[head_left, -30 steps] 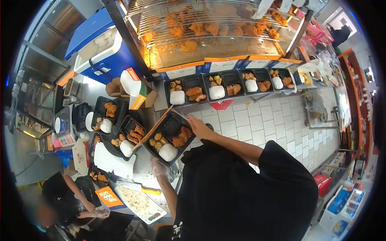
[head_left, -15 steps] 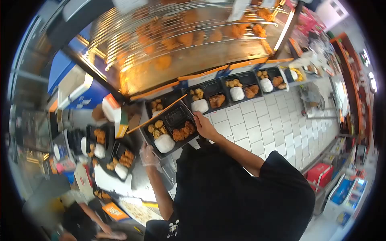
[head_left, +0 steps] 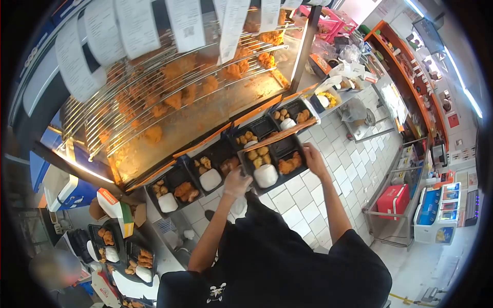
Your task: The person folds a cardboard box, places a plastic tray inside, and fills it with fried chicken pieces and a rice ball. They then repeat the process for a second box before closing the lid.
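Observation:
My left hand (head_left: 238, 183), in a clear plastic glove, grips the left edge of a black compartment tray (head_left: 277, 148). Bare fingers of my right hand (head_left: 313, 158) are closed on the tray's right edge. A white mound (head_left: 266, 175), brown fried pieces (head_left: 290, 163) and round golden pieces (head_left: 259, 157) lie in it; one compartment is bare. The held tray is above the counter row and partly hides a tray behind it. Left of my left hand, a similar filled tray (head_left: 193, 167) rests in the row, with another (head_left: 172, 183) farther left.
A heated case (head_left: 195, 110) with wire racks of fried food stands ahead, with paper slips (head_left: 186, 25) hanging above. More filled trays (head_left: 139, 252) are at lower left. A red box (head_left: 393, 199) sits on a shelf at right. A blurred person (head_left: 55, 269) is at far left.
The held tray and both my hands have moved right along the row. The view has shifted, and the two trays at the row's left end now show more fully.

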A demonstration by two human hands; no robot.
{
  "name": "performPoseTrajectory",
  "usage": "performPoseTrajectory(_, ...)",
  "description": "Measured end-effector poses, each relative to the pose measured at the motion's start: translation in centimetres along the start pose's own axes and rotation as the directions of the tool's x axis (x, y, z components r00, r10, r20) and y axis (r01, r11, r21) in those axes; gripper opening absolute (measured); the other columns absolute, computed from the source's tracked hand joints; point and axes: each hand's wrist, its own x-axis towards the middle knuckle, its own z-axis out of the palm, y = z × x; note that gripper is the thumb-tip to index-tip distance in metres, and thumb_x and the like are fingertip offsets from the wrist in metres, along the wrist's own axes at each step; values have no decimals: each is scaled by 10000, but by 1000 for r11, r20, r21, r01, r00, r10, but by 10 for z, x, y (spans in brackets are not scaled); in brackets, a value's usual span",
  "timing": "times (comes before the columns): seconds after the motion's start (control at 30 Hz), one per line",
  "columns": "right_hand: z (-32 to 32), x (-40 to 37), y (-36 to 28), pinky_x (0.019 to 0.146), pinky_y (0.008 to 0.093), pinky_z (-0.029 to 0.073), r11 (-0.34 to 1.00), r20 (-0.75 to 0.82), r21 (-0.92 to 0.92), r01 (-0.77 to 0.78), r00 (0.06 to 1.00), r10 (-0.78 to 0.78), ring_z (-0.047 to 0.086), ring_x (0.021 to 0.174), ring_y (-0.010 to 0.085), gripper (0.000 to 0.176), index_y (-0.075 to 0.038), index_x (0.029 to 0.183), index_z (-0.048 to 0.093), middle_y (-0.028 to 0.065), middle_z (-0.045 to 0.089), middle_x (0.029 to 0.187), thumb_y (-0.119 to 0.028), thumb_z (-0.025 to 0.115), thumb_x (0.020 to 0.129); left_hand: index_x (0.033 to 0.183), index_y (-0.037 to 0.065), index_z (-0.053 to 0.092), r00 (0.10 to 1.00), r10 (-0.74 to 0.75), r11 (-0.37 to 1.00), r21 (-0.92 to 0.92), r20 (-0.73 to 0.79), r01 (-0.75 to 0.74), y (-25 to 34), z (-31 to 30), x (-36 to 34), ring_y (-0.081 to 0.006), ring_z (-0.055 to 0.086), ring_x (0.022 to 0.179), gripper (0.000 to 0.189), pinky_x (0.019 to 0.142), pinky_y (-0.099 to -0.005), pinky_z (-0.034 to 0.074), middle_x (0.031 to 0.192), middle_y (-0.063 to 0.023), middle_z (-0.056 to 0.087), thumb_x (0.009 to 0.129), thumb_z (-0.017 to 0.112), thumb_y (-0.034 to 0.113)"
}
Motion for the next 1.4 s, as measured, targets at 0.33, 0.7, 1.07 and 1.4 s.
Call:
performPoseTrajectory(0.33,-109,197,150,777,392,509,990,-99,-99,97,989,-107,689,898,341,282,22,1120,626,231,696,927,-205,486,1029,946,-79,670,996,-74,980,181,-47,81,43,144,218,-405,686,835,441,801,-437,548,863,-292,683,797,638,334)
performPoseTrajectory(0.7,-74,230,161,952,379,489,994,-156,18,112,982,-108,635,1131,305,376,1,1324,540,214,652,1207,-230,542,1027,1062,3,595,965,-228,973,13,-131,232,60,149,250,-192,648,558,307,497,-304,536,706,-104,649,792,639,142)
performPoseTrajectory(1.07,-27,134,136,953,434,454,997,-713,72,36,700,26,565,1036,341,352,86,1156,561,243,583,1171,-242,478,1057,960,72,691,918,-187,890,-455,-350,8,95,64,58,-109,606,561,256,559,-272,511,696,-22,651,896,698,320)
performPoseTrajectory(1.4,220,-33,-124,727,352,488,638,461,521,567,442,-769,629,788,256,213,9,905,632,130,638,836,-175,563,987,823,40,703,29,-570,769,-545,-821,-334,-51,-51,-226,-82,559,519,487,485,-238,433,593,-8,583,1002,552,467)
